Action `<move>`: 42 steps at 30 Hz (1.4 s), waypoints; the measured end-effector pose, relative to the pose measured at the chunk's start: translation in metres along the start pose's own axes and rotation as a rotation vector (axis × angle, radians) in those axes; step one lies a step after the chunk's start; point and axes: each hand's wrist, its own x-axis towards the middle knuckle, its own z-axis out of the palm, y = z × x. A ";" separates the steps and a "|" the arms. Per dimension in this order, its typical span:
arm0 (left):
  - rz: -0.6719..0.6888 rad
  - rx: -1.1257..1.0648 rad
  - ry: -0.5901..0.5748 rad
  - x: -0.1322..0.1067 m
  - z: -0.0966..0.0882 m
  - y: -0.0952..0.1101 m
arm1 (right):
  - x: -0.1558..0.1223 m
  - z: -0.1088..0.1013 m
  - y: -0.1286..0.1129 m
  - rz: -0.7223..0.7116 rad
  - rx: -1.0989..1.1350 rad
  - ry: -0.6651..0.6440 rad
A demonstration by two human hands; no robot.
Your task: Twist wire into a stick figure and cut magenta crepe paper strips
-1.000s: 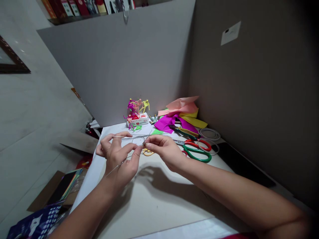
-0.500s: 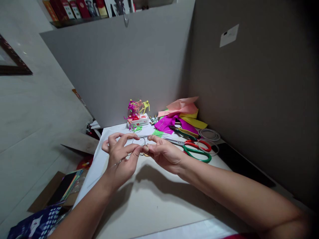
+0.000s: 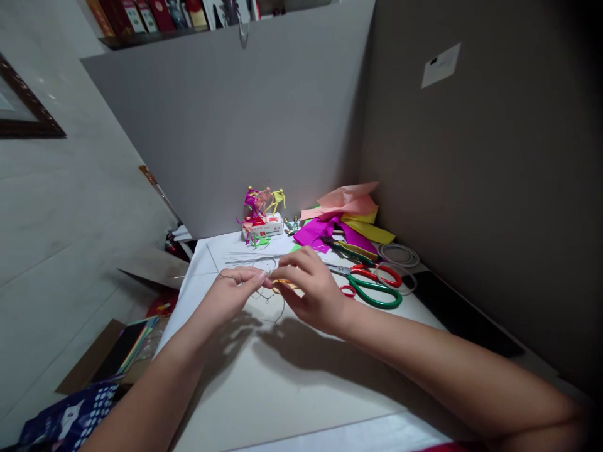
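Observation:
My left hand point(image 3: 232, 292) pinches a thin silver wire point(image 3: 249, 258) at its fingertips, and a stray end runs out to the left. My right hand point(image 3: 313, 290) curls in from the right, its fingertips meeting the left fingertips at the wire. Loose wire loops point(image 3: 268, 296) trail below both hands. A small orange-yellow piece point(image 3: 285, 284) lies partly hidden under my right fingers. Nearest my right hand are scissors with red and green handles point(image 3: 374, 287).
Green-handled pliers point(image 3: 351, 252), magenta, yellow and pink paper sheets point(image 3: 330, 229), and a white wire coil point(image 3: 399, 255) lie on the white table point(image 3: 264, 383). Small wire figures point(image 3: 261, 204) stand on a white box point(image 3: 262, 227) against the grey partition point(image 3: 211, 125).
My left hand has turned flatter, fingers pointing right. My right hand has curled over the wire and orange piece. More wire loops now hang below the hands.

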 end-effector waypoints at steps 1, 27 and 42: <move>-0.017 -0.012 -0.017 -0.001 0.002 0.001 | -0.001 0.000 0.000 -0.088 -0.073 -0.035; -0.120 0.000 -0.172 -0.001 0.001 -0.001 | -0.004 0.003 0.003 -0.205 -0.048 -0.150; -0.179 -0.290 -0.399 0.002 -0.003 -0.001 | 0.003 0.005 0.001 0.679 0.878 0.143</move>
